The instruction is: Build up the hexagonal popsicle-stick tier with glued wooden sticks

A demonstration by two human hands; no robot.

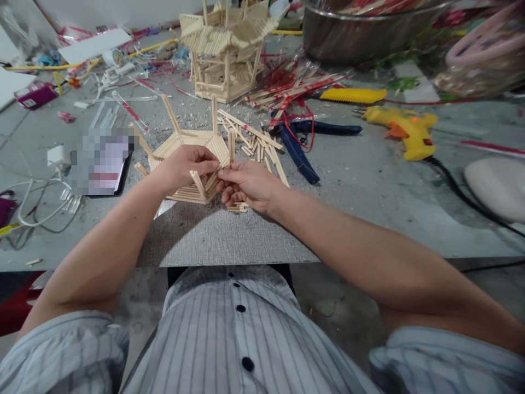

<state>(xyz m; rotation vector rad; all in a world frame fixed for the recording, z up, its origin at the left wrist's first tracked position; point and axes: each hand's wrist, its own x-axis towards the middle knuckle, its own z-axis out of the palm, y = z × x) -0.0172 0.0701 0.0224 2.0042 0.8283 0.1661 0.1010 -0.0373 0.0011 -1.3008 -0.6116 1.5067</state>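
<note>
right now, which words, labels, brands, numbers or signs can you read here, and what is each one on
None can be read.
Phone: screen partly pixelated, nothing legible.
Purple item: pale label, too small and blurred to read.
Glue gun: no readable marking.
Wooden frame at the hands: no writing visible.

Impossible to read any lettering or number, whether on the phone (pixel 118 164), partly pixelated and pale-screened with a reddish band (pixel 103 177), or on the small white label (pixel 29 102) of the purple item (pixel 46 94) at upper left, too blurred to make out.
</note>
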